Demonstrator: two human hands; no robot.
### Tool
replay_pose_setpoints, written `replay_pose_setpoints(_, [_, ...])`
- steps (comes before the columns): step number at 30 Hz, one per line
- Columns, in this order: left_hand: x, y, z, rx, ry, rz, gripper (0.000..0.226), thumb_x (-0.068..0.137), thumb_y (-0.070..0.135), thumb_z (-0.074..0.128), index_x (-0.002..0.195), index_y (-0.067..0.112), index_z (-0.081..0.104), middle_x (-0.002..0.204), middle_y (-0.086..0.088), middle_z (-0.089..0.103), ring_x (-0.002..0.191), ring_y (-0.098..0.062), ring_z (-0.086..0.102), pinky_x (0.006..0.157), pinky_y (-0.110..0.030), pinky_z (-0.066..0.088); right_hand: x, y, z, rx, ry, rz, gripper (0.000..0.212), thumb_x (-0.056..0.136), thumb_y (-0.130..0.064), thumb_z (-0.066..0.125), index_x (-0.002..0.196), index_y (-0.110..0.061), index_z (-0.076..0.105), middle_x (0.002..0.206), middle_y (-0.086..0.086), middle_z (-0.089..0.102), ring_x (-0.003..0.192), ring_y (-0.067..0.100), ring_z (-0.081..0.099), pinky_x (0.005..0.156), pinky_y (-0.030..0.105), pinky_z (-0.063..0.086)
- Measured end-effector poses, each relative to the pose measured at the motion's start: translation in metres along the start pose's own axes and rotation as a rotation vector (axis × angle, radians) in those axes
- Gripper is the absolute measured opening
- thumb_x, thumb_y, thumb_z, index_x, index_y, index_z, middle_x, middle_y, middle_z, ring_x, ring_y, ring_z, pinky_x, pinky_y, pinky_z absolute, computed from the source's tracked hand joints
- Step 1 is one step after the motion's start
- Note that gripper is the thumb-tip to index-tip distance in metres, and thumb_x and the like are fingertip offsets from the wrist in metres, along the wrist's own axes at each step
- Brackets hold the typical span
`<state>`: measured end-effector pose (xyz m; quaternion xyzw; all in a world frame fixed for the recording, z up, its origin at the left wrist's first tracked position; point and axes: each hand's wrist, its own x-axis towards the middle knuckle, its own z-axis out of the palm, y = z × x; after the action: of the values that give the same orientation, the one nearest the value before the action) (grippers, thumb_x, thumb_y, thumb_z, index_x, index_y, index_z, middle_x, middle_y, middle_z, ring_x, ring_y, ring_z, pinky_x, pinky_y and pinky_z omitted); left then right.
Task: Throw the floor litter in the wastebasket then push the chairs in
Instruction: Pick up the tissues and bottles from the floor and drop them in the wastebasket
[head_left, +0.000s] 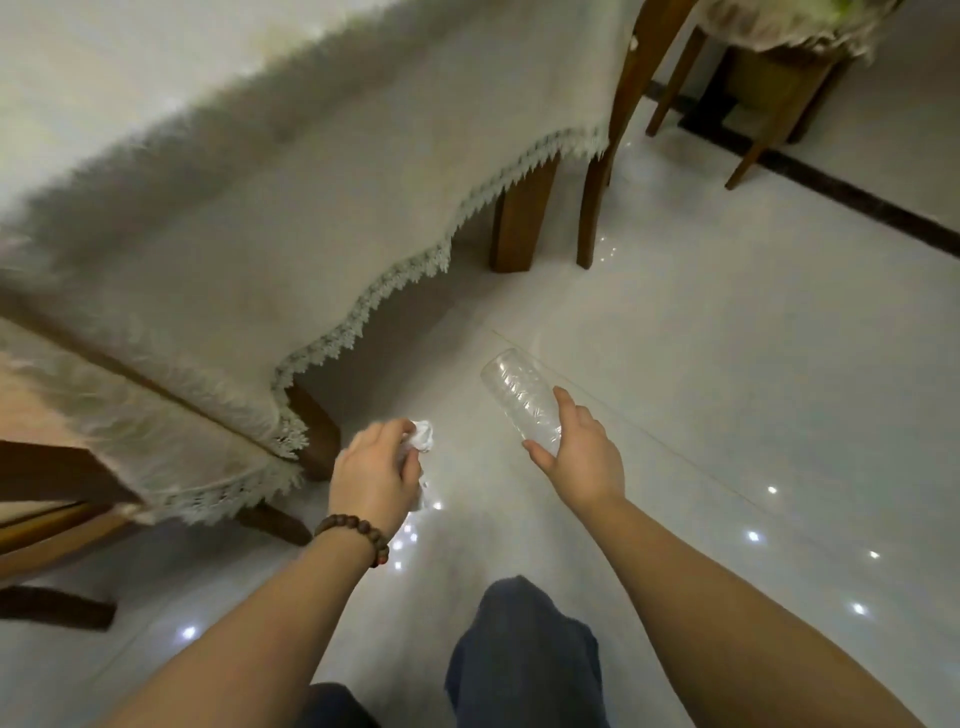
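My right hand (584, 460) grips a clear, empty plastic bottle (519, 397) by its lower part, with the bottle pointing up and away over the floor. My left hand (376, 470), with a bead bracelet on the wrist, holds crumpled white paper (423, 434) that sticks out past the fingers. A wooden chair (62, 499) with a lace-edged cover stands at the left, close to the table. Another wooden chair (779, 78) stands at the top right, away from the table. No wastebasket is in view.
A table under a cream cloth with a lace hem (311, 182) fills the upper left; its wooden legs (519, 223) stand on the glossy white tile floor (753, 364). A dark floor strip (857, 192) runs at the right. My trouser leg (524, 660) shows below.
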<state>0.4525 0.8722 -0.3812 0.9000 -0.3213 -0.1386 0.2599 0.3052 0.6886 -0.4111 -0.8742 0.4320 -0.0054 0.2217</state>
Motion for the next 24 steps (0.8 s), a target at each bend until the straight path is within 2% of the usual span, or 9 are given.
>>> replay_pose_setpoints(7, [-0.096,0.063,-0.184,-0.032,0.03,0.061,0.023,0.086,0.014,0.056,0.11,0.013,0.058,0.104,-0.007,0.061,0.097,-0.027,0.055,0.084,-0.039,0.046,-0.143,-0.109,-0.152,0.019,0.03,-0.018,0.076,0.085,-0.051,0.056,0.145,-0.023,0.019,0.129,0.007,0.049,0.11,0.027,0.049,0.079,0.04,0.046])
replay_pose_setpoints(12, [-0.166,0.064,-0.285,-0.035,0.056,0.083,0.022,0.087,0.016,0.057,0.109,0.014,0.059,0.103,-0.006,0.061,0.097,-0.025,0.055,0.084,-0.041,0.048,-0.237,-0.174,-0.209,0.053,0.092,-0.033,0.076,0.084,-0.052,0.057,0.144,-0.024,0.021,0.124,0.007,0.052,0.103,0.026,0.053,0.077,0.04,0.049])
replay_pose_setpoints(17, [-0.214,0.04,-0.337,-0.016,0.109,0.062,0.023,0.086,0.016,0.057,0.109,0.014,0.059,0.102,-0.006,0.062,0.096,-0.027,0.058,0.083,-0.042,0.049,-0.294,-0.219,-0.225,0.052,0.108,-0.052,0.075,0.085,-0.051,0.057,0.145,-0.024,0.02,0.131,0.007,0.049,0.111,0.027,0.05,0.082,0.04,0.046])
replay_pose_setpoints(24, [-0.275,0.018,-0.365,-0.062,0.204,-0.052,0.024,0.088,0.015,0.054,0.111,0.015,0.058,0.108,-0.005,0.061,0.103,-0.024,0.055,0.089,-0.043,0.046,-0.344,-0.254,-0.219,0.015,0.058,-0.168,0.074,0.085,-0.051,0.056,0.145,-0.025,0.019,0.131,0.006,0.048,0.114,0.026,0.048,0.082,0.038,0.043])
